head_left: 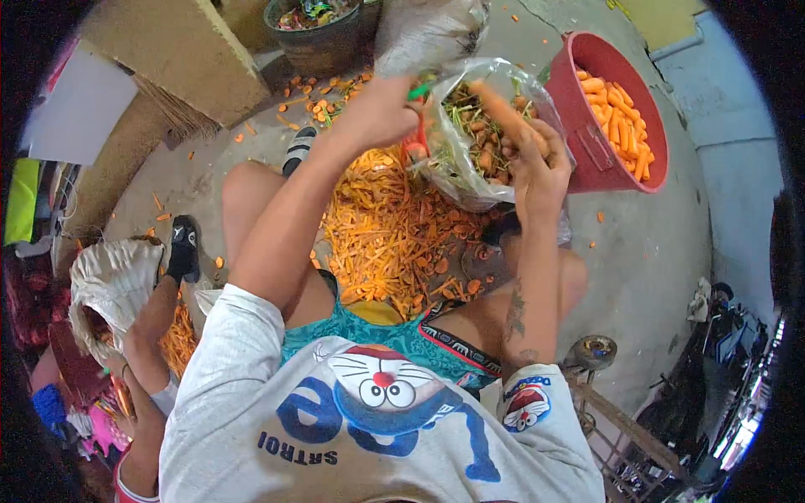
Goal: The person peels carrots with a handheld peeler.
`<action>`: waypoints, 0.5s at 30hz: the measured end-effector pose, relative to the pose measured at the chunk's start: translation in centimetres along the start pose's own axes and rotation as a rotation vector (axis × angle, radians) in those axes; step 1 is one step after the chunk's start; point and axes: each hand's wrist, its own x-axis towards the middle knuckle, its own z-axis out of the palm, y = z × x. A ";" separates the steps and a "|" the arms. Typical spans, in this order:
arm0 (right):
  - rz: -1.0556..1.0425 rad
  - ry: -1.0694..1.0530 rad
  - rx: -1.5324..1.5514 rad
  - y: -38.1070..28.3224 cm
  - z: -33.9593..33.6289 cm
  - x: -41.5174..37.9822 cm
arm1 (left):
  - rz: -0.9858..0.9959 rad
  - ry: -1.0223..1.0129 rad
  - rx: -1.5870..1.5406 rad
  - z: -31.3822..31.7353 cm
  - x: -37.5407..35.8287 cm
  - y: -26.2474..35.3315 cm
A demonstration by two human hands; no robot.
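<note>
My left hand (381, 113) is closed around a peeler (418, 138) with red and green parts; its blade is blurred and hard to make out. In my right hand (541, 172) is a long orange carrot (503, 113), gripped at its near end and slanting up and left. Beneath the carrot stands an open clear plastic bag (453, 178) of unpeeled carrots (485, 151) with green stems. Between my legs lies a wide heap of orange peelings (369, 230) mixed with carrot slices. The peeler and the carrot appear apart.
A red tub (579, 138) of peeled carrots (620, 117) tilts beyond the bag. A dark bin (314, 46) and a pale sack (432, 33) stand at the back. At left, another person's hand (138, 402) and leg show beside a woven sack (113, 272). A metal rack (625, 436) stands at lower right.
</note>
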 end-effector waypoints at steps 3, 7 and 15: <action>0.139 -0.081 0.157 0.1 -0.2 0.0 | -0.008 -0.007 -0.016 -1.7 -0.6 2.1; 0.080 -0.020 -0.054 0.8 1.4 -0.6 | 0.069 -0.021 -0.034 -0.1 -0.6 2.4; 0.003 -0.138 0.094 0.8 2.6 -1.8 | -0.042 -0.503 0.116 -0.3 0.5 1.9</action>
